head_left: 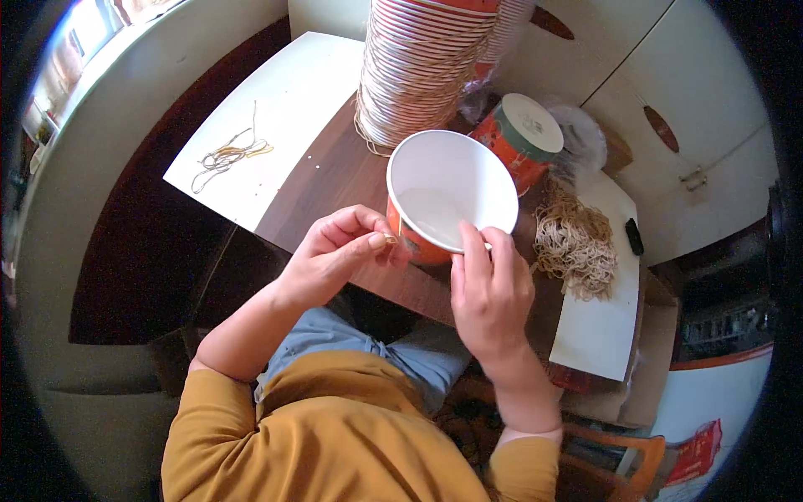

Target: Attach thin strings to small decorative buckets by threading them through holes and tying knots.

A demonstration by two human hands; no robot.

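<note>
A paper bucket (452, 188), white inside and orange-red outside, is tilted with its mouth toward me at the front of the table. My right hand (493, 284) grips its near rim, with fingers reaching over the edge. Close to the bucket's left side, my left hand (347, 251) is closed in a pinch. A tiny pale bit shows at its fingertips, too small to name. To the right of the bucket lies a tangled heap of beige cords (577, 243).
Behind stands a tall stack of nested buckets (422, 75) with cords hanging at its side. An upturned bucket (523, 138) rests beside it, near clear plastic wrap (577, 142). Several loose cords (230, 157) lie at left; a small black object (634, 237) sits at right.
</note>
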